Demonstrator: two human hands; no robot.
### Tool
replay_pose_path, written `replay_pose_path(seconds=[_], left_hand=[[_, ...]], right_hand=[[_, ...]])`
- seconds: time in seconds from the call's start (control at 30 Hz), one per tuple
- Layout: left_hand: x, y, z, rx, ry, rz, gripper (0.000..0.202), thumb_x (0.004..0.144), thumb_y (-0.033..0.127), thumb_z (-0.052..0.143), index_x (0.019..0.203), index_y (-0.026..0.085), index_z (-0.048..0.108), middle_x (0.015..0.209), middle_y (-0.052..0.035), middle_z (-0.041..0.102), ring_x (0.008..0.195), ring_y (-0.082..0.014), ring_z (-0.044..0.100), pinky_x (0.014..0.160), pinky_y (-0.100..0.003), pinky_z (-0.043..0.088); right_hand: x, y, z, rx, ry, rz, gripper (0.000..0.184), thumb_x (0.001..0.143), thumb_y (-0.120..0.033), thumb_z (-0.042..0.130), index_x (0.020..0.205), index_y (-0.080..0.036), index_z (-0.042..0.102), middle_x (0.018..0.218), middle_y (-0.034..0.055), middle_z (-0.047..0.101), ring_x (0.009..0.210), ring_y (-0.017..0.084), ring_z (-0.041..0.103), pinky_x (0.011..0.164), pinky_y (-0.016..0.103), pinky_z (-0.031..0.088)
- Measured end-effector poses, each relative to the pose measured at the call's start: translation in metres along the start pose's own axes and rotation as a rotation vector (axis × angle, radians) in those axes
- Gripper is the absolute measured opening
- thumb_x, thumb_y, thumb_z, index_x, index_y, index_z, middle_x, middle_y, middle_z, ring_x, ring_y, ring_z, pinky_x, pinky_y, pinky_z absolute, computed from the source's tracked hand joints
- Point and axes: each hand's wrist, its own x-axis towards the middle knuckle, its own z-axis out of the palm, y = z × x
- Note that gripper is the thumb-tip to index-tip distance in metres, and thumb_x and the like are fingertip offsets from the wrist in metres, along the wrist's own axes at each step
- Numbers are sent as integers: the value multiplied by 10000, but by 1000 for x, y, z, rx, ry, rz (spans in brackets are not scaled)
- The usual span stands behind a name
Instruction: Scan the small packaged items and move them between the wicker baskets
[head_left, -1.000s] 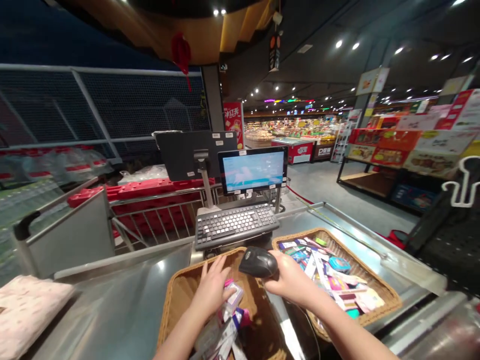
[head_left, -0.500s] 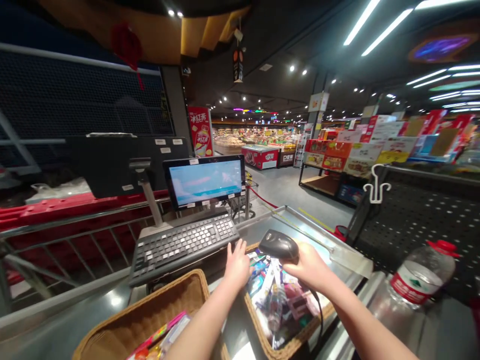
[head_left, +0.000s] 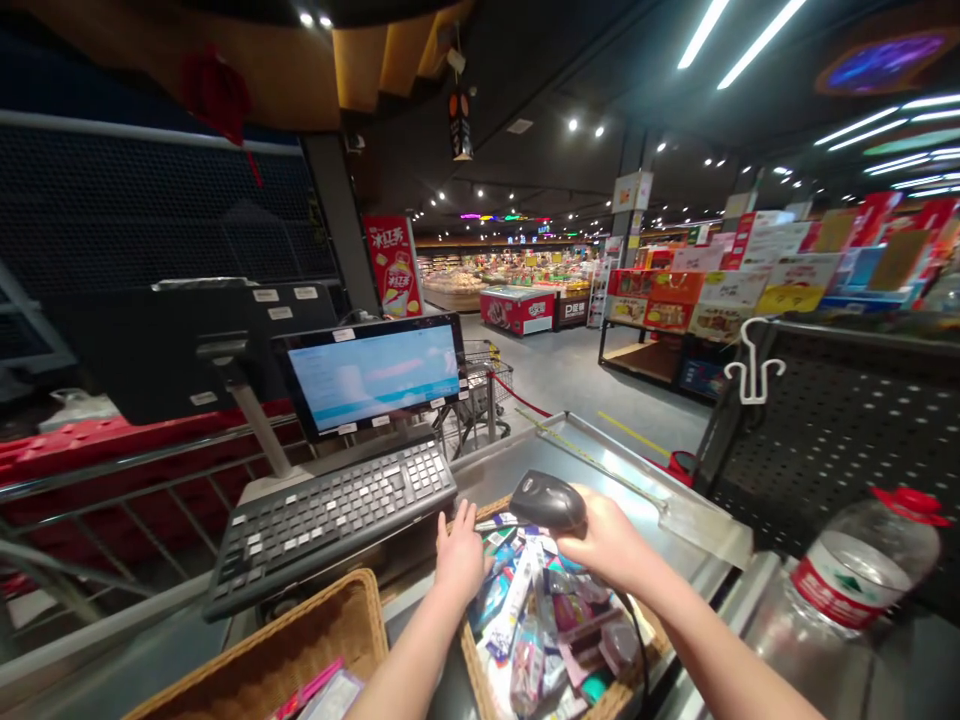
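Hands at a checkout. Your right hand [head_left: 611,545] closes around a black barcode scanner [head_left: 547,502], held over a wicker basket [head_left: 474,665] of small packets [head_left: 536,610] on the steel surface [head_left: 600,450]. Your left hand [head_left: 459,565] is open, fingers spread, at the basket's edge, near a keyboard [head_left: 330,525].

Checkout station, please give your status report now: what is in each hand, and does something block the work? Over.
Right hand gripping black barcode scanner. Left hand open, at packaged goods in wicker basket. Keyboard beside basket, not blocking.
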Motion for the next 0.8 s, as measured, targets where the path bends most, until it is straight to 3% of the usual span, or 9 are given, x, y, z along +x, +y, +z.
replay_pose_path(seconds=[0.17, 0.4, 0.57, 0.8], left_hand=[[-5, -9, 1, -88, 16, -16, 250, 738, 404, 645, 833, 191, 734, 1526, -125, 426, 1475, -336, 247, 1171, -631, 155], [-26, -25, 2, -158, 204, 80, 102, 694, 220, 649, 792, 192, 647, 1500, -125, 463, 1478, -322, 245, 1182, -646, 108], [-42, -36, -18, -142, 373, 230, 171, 749, 199, 648, 919, 207, 627, 1516, -108, 445, 1465, -315, 281, 1191, -651, 92], [-56, -53, -57, -79, 518, 245, 182, 807, 216, 626, 989, 215, 619, 1509, -110, 455, 1431, -303, 351, 1191, -636, 132]], right_hand=[[4, 5, 3, 32, -10, 9, 230, 659, -110, 568, 855, -199, 651, 879, 36, 679, 816, 218, 632, 748, 286, 484], [7, 10, 12, 36, -11, 39, 265, 662, -130, 576, 903, -192, 669, 937, 57, 689, 868, 238, 642, 788, 310, 499], [7, 4, 16, 12, -16, 37, 236, 673, -149, 582, 887, -192, 670, 928, 58, 682, 881, 242, 637, 789, 311, 493], [7, -9, 21, 3, 12, 23, 257, 663, -128, 580, 897, -185, 668, 971, 65, 691, 934, 251, 636, 838, 326, 493]])
